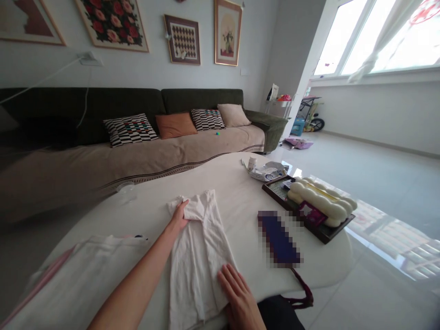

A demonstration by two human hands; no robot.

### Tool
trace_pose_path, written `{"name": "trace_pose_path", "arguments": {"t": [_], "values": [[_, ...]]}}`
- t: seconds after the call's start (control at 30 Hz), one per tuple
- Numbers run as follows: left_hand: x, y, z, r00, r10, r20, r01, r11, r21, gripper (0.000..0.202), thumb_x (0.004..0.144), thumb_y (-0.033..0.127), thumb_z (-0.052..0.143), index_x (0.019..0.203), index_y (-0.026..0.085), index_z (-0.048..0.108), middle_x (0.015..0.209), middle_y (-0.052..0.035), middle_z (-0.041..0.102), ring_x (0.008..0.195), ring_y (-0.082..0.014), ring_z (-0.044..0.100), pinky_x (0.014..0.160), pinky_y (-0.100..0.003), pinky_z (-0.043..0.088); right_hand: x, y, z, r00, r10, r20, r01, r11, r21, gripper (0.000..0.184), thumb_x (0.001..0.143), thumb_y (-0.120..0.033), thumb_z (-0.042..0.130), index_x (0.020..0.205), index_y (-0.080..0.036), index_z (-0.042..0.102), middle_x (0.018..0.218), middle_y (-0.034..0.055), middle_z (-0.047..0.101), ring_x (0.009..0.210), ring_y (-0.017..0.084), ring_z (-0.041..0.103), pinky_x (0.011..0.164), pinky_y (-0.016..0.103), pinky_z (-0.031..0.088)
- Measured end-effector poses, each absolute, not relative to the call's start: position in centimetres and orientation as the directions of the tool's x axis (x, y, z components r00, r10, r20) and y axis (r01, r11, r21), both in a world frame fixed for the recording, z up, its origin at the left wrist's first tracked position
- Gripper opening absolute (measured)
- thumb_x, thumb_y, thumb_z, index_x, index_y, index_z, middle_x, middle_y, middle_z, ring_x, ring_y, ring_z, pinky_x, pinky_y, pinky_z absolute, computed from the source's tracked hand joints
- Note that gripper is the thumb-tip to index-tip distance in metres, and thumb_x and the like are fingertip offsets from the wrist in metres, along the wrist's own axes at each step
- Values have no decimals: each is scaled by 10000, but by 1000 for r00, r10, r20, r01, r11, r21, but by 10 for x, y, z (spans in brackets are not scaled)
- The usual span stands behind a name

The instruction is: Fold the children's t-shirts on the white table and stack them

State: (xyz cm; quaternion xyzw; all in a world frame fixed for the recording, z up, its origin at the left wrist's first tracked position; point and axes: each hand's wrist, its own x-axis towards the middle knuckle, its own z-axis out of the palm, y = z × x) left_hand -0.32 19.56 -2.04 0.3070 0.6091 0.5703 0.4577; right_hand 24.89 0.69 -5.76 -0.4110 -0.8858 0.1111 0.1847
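Left hand (179,216): closed on the upper end of the white cloth garment (195,268), fingers gathering a folded-over corner.
Right hand (239,291): open, palm down, fingers slightly spread, pressed flat on the garment's lower right edge.
Garment position: lying lengthwise on the rounded white table (237,192), folded into a long strip, between both hands.
Left of garment: second folded white garment (85,275) with pink edging, just beside the left forearm.
Right of garment: dark blue object (278,238) (pixelated, so its kind cannot be told), with a dark red strap (302,288) trailing over the table edge.
Far side of table: dark wooden tray (325,233) bearing a cream bone-shaped cushion (321,201); crumpled packet (266,172) and small white bottle (252,162) just beyond it.
Background: dark green sofa (202,98) with a beige throw and patterned cushions.
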Motion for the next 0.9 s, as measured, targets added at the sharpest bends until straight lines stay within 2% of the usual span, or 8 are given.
{"name": "trace_pose_path", "arguments": {"t": [0.1, 0.27, 0.37, 0.5, 0.6, 0.7, 0.8, 0.9], "values": [[-14, 202, -20, -354, 921, -164, 13, 181, 983, 568, 687, 165, 527, 1243, 197, 414, 950, -48, 650, 783, -166, 632, 697, -297, 503, 252, 8, -60, -608, 764, 215, 688, 643, -337, 731, 588, -26, 387, 1292, -223, 409, 1356, 33, 343, 1257, 208, 309, 987, 383, 355], [-27, 204, -18, -265, 963, -45, 344, 138, 929, 576, 636, 90, 530, 1206, 171, 497, 1110, -56, 606, 988, -186, 572, 861, -273, 437, 255, 10, -64, -634, 738, 233, 673, 674, -305, 735, 607, -24, 394, 1309, -243, 376, 1352, 30, 339, 1249, 213, 319, 975, 380, 367], [-32, 199, -20, -274, 962, -8, 522, 155, 839, 604, 662, 121, 536, 1256, 169, 444, 1213, -62, 543, 1110, -206, 493, 926, -276, 385, 256, 9, -62, -641, 736, 215, 675, 675, -299, 716, 629, -32, 394, 1312, -242, 370, 1359, 30, 332, 1256, 220, 301, 982, 394, 356], [-32, 194, -21, -292, 956, -24, 697, 230, 679, 594, 657, 168, 581, 1236, 161, 450, 1169, -92, 563, 1105, -251, 489, 911, -321, 389, 260, 10, -55, -655, 728, 203, 655, 681, -327, 741, 617, -42, 423, 1323, -253, 348, 1370, 31, 307, 1264, 218, 284, 992, 386, 343], [-22, 196, -15, -307, 951, 18, 792, 245, 559, 564, 684, 171, 553, 1235, 196, 434, 1326, -114, 407, 1195, -296, 385, 955, -401, 329, 264, 12, -52, -688, 704, 174, 629, 699, -341, 712, 645, -85, 462, 1322, -276, 346, 1372, 25, 297, 1261, 222, 286, 987, 389, 343], [1, 202, -10, -217, 973, 72, 867, 159, 472, 451, 761, 183, 469, 1210, 224, 462, 1420, -86, 257, 1269, -283, 267, 1012, -416, 245, 267, 13, -53, -706, 685, 178, 615, 718, -325, 692, 677, -140, 494, 1332, -284, 324, 1371, 24, 301, 1258, 231, 290, 981, 387, 348], [31, 209, -14, -26, 998, 61, 904, -3, 428, 420, 787, 246, 464, 1207, 237, 483, 1405, -35, 309, 1291, -227, 232, 1051, -356, 199, 269, 16, -61, -715, 663, 220, 612, 746, -260, 686, 715, -188, 509, 1353, -284, 275, 1366, 31, 315, 1241, 236, 325, 958, 368, 378], [50, 217, -24, 46, 999, 7, 913, -45, 406, 531, 763, 397, 507, 1266, 245, 436, 1426, -48, 268, 1312, -328, 122, 1029, -535, 127, 271, 20, -73, -728, 621, 292, 599, 782, -169, 655, 772, -307, 515, 1366, -278, 239, 1342, 43, 364, 1201, 240, 391, 910, 340, 425]]}}
